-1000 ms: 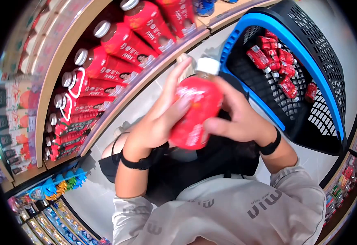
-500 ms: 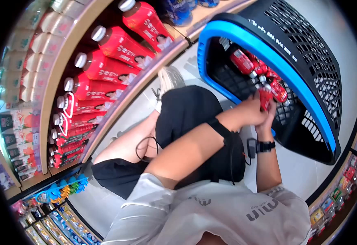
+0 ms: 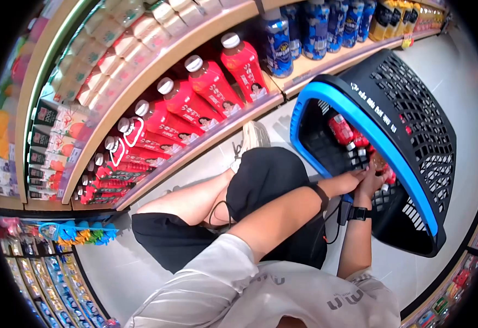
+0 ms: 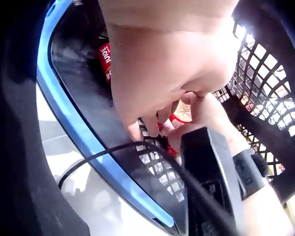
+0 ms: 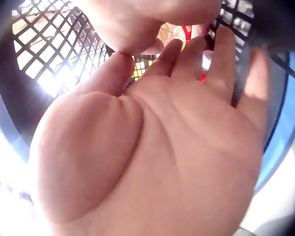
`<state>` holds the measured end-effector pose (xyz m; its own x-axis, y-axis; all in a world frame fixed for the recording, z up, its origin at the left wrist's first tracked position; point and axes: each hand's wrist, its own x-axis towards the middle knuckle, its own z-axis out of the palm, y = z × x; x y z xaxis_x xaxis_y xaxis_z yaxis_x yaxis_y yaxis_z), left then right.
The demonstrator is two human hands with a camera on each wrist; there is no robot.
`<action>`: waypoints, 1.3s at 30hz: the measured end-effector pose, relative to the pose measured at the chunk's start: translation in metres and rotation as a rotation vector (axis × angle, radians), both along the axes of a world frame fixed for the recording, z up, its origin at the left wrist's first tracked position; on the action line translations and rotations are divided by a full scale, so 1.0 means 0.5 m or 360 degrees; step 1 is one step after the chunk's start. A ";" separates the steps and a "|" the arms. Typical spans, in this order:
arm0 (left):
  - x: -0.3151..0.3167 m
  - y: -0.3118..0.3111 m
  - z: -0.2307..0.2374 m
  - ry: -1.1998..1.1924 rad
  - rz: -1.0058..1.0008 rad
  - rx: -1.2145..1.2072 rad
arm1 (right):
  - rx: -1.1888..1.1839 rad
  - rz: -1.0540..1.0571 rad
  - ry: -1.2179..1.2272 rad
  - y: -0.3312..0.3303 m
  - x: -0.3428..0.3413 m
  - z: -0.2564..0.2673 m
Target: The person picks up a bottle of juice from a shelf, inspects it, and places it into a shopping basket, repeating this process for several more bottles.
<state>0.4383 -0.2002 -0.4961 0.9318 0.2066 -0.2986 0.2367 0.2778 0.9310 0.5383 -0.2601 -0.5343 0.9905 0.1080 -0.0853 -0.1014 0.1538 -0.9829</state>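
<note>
Both hands are inside the black basket (image 3: 436, 123), close together over its red bottles. My left hand (image 4: 172, 69) reaches across from the left, palm down, fingers hanging beside the right hand. Below it my right hand (image 5: 162, 147) lies palm up with its fingers stretched out. Past the fingertips shows the clear, brownish end of a bottle (image 5: 171, 33) with a red label, partly covered by both hands. Whether the left fingers grip it I cannot tell. Another red bottle (image 3: 340, 130) lies farther back in the basket.
The basket's blue rim (image 3: 304, 136) faces me. On the left, a shelf (image 3: 195, 150) carries a row of large red bottles (image 3: 211, 87); blue bottles (image 3: 315, 30) stand farther back. A knee in black shorts (image 3: 274, 175) is beside the basket. A black cable (image 4: 123, 145) crosses near the hands.
A large red bottle was first held in front of the body between both hands. Both hands then moved right with it, and are now deeper in the basket. The head view has shifted.
</note>
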 end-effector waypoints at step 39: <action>-0.736 0.542 1.100 -0.0659 0.1621 0.2457 | -0.0163 0.0481 -0.2530 0.787 -0.548 1.268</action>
<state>0.0706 0.0709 0.0541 0.2539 0.4798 0.8398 0.2694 -0.8690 0.4150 0.2645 0.1333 0.0998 0.0256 0.3633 0.9313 0.9607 0.2486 -0.1234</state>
